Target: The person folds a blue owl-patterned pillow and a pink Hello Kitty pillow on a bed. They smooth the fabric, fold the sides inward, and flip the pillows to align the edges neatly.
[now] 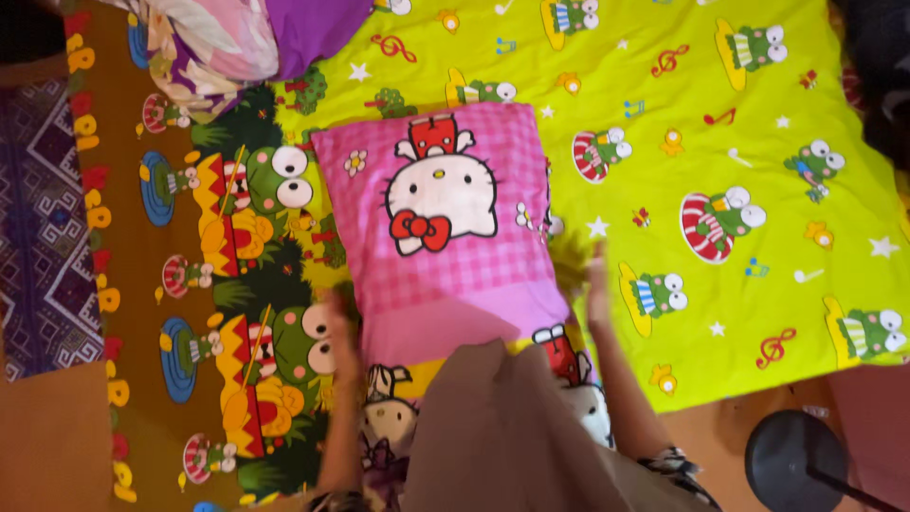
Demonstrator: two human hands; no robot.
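Btwn L hand point(343, 327) & R hand point(597, 289): pink pillow point(441, 223)

A bed covered by a bright yellow-green sheet point(720, 142) printed with cartoon frogs, stars and music notes fills most of the frame, with a brown and dark green border strip point(256, 284) of larger frog figures running down its left side. A pink checked pillow point(445, 218) with a white cartoon cat lies on the sheet at the centre, and a bundle of purple and floral bedding point(246, 38) sits at the upper left. Wooden floor point(47, 436) shows at the lower left and lower right, where a round black stand base point(791, 460) rests on it.
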